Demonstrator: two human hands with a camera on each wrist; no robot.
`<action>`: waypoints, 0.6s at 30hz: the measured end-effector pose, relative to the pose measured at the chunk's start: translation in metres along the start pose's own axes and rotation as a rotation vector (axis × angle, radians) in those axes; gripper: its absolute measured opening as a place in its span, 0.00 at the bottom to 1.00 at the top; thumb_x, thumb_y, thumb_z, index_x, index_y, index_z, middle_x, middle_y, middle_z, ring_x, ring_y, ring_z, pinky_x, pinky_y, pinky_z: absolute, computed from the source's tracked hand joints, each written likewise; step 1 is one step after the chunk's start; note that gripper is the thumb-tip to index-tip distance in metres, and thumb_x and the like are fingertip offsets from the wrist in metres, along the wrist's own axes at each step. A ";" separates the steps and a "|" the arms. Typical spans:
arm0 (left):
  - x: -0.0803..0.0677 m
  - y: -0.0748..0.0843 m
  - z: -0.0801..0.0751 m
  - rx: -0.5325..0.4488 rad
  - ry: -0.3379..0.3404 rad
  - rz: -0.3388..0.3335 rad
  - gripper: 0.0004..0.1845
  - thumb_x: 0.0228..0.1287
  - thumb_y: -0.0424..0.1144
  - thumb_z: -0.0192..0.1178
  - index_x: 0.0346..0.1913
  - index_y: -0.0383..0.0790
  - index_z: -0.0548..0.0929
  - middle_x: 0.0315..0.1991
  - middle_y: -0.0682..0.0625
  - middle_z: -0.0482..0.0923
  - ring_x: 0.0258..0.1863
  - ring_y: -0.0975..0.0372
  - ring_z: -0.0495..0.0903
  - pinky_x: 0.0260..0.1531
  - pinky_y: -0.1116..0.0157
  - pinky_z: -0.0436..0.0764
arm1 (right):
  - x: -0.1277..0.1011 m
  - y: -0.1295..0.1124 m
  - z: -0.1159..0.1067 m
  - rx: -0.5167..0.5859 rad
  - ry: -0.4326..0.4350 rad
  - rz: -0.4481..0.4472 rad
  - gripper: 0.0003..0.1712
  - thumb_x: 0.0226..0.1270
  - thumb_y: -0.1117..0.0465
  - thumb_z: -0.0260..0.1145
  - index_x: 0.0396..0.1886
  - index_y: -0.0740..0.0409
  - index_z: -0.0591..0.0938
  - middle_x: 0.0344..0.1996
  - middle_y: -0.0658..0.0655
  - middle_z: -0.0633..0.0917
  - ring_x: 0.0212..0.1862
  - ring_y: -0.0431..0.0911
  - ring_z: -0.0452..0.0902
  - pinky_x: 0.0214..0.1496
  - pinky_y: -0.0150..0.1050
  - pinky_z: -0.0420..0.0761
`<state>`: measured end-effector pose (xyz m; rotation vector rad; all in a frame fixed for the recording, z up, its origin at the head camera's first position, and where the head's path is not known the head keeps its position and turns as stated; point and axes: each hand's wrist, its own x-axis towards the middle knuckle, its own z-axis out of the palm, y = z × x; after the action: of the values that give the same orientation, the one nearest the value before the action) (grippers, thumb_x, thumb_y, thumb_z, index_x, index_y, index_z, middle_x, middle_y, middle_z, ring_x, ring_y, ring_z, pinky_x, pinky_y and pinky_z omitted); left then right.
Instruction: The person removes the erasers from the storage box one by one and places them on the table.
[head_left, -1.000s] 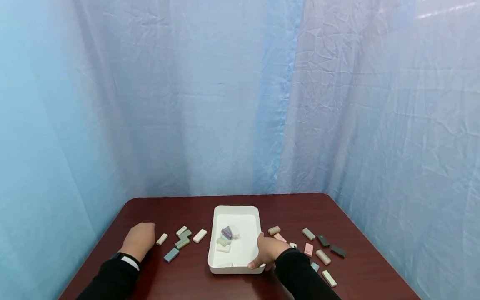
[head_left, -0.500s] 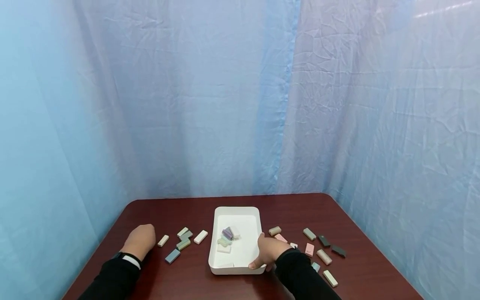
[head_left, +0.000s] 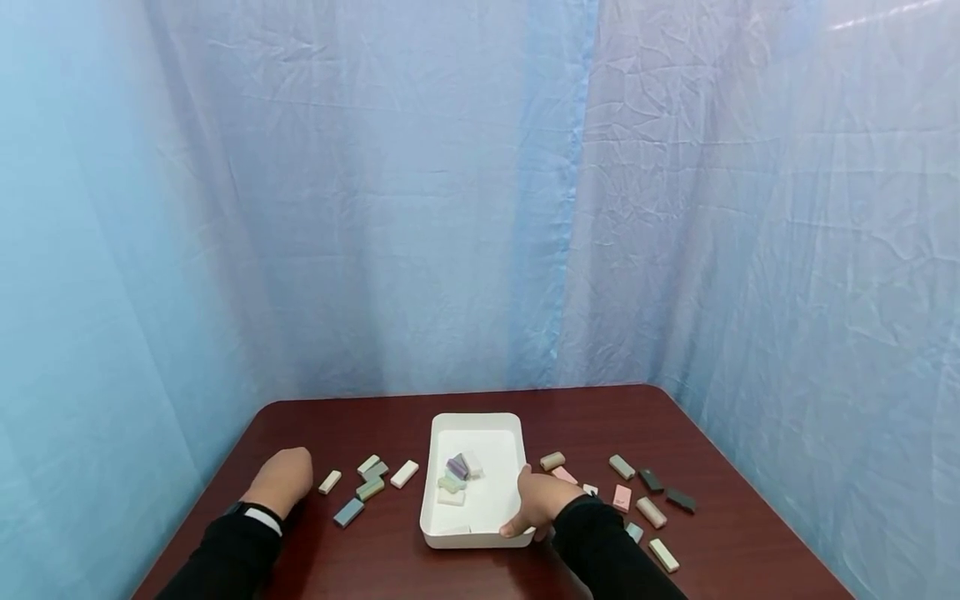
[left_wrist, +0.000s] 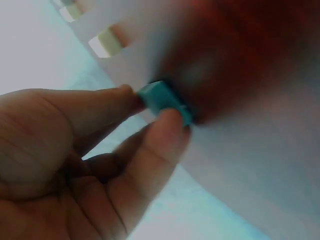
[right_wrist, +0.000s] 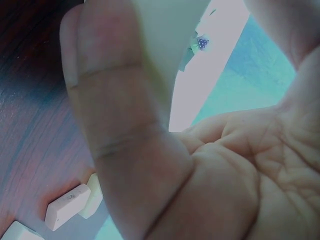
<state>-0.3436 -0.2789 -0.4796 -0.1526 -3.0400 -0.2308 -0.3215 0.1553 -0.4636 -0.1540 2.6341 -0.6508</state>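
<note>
The left grip (head_left: 280,483) pinches a teal block (left_wrist: 161,97) at the bench (head_left: 390,550), whether touching it is unclear; the head view hides the block behind the hand. The right grip (head_left: 542,500) clasps the white tray (head_left: 480,540) by its near right corner, fingers partly hidden. Its sleeve (head_left: 603,542) overlaps loose blocks. One pale block (right_wrist: 68,206) bears an illegible mark.

Creased pale blue curtains (head_left: 420,208) are hanging behind a dark reddish-brown worktop (head_left: 592,417) and along both its sides, so the place is looking like a screened-off booth, its wider room hiding from view.
</note>
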 end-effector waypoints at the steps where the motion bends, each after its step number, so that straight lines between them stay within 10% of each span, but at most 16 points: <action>1: -0.001 0.001 -0.001 0.008 0.012 0.005 0.16 0.71 0.20 0.54 0.25 0.37 0.80 0.24 0.44 0.80 0.28 0.55 0.81 0.33 0.57 0.78 | 0.000 0.000 0.000 0.005 -0.001 0.000 0.68 0.60 0.47 0.83 0.84 0.71 0.52 0.72 0.73 0.75 0.29 0.51 0.86 0.45 0.48 0.82; 11: -0.004 0.070 -0.001 0.066 0.179 0.131 0.11 0.69 0.26 0.65 0.27 0.38 0.81 0.22 0.47 0.77 0.24 0.56 0.80 0.30 0.57 0.82 | -0.002 -0.003 0.002 -0.007 -0.025 0.009 0.68 0.59 0.47 0.84 0.83 0.73 0.52 0.67 0.73 0.79 0.28 0.50 0.87 0.62 0.53 0.81; 18: 0.021 0.155 0.004 -0.085 0.063 0.491 0.02 0.69 0.34 0.70 0.37 0.42 0.92 0.32 0.54 0.85 0.33 0.62 0.81 0.37 0.61 0.82 | 0.001 -0.004 -0.002 -0.041 -0.018 0.017 0.67 0.61 0.46 0.83 0.84 0.72 0.53 0.69 0.72 0.78 0.28 0.49 0.87 0.55 0.50 0.81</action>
<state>-0.3487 -0.1238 -0.4586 -0.8612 -2.8148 -0.3137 -0.3231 0.1525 -0.4603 -0.1488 2.6298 -0.5876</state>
